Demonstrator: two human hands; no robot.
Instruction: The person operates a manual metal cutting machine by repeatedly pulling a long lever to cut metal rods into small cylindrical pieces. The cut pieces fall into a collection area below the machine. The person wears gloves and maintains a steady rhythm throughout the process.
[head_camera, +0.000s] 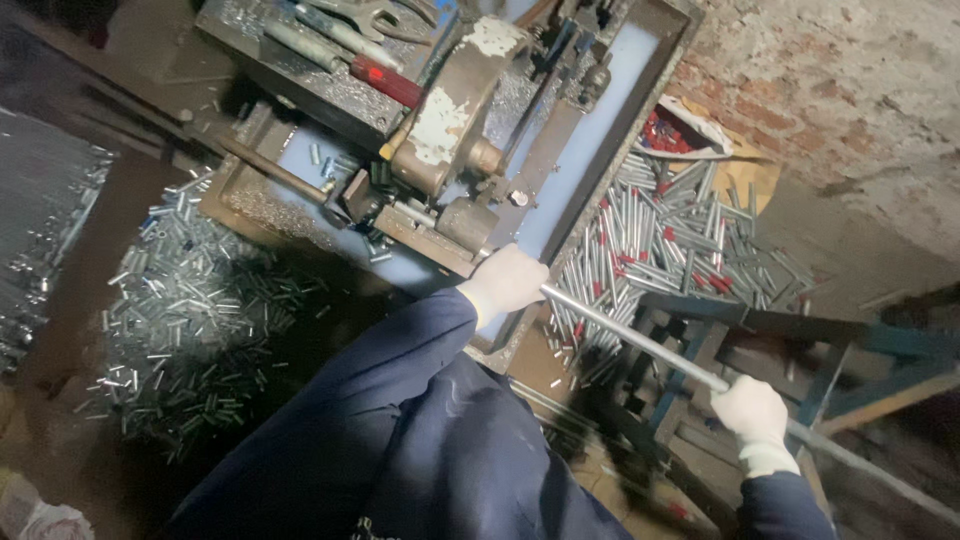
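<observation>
Long grey metal rod (640, 338) runs slantwise into the rusty cutting machine (450, 130); left hand (505, 283) clamped on it by the machine, right hand (752, 410) clamped further back, above short cut tubes (670, 240)

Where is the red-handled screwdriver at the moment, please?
In the head view, the red-handled screwdriver lies top centre on the tool tray, just left of the machine's worn beige housing.

Both gloved hands, left (507, 283), right (752, 410), grasp long metal rod (633, 336).

Workshop, probably: cutting machine (470, 130), cut tubes (190, 300) (brick wall (850, 90)).
</observation>
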